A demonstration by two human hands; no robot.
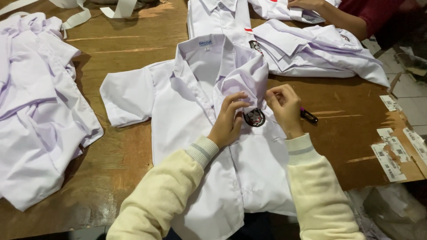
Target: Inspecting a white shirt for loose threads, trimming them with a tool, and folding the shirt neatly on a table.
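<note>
— Where's the shirt?

— The white shirt [200, 133] lies spread at frame centre on the wooden surface [124, 44], front up. I have my left hand [229, 122] pinching the folded-over front panel above the dark badge [254, 118]; my right hand [284, 106] is closed on a small dark tool [308, 116].

— How does it handle?

— Light, soft, floppy, I judge; it creases easily. Best taken by seams or collar. More white shirts [40, 111] are heaped at left; another person's hand [304, 4] works upper right.
</note>
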